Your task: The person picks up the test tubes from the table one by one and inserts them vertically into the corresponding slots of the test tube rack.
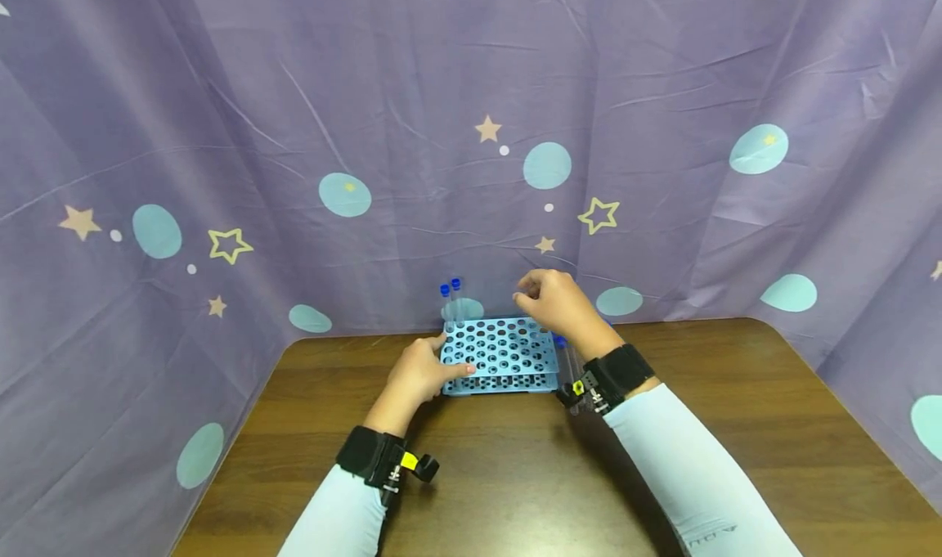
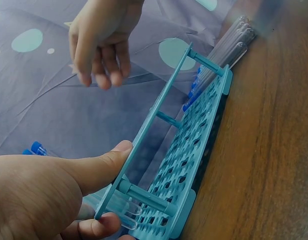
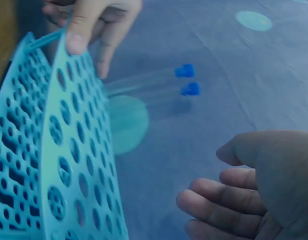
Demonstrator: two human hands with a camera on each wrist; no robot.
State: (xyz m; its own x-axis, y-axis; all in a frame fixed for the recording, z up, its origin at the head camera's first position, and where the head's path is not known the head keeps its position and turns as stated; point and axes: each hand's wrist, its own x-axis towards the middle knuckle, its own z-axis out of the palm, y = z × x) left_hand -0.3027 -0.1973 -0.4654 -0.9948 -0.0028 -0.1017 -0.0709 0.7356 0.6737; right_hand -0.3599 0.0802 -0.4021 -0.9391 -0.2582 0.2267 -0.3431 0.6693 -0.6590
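My left hand [image 1: 419,371] grips the rack [image 1: 500,348] near the table's [image 1: 515,467] far edge, two tubes [image 1: 451,305] in the rack's back-left corner; my relaxed, empty right hand [image 1: 562,305] seems between placements, next needing a loose tube [image 2: 219,62] beside the right end.

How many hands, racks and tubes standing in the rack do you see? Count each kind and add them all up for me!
Hands: 2 (left hand, right hand)
Rack: 1
Tubes standing in the rack: 2
Total: 5
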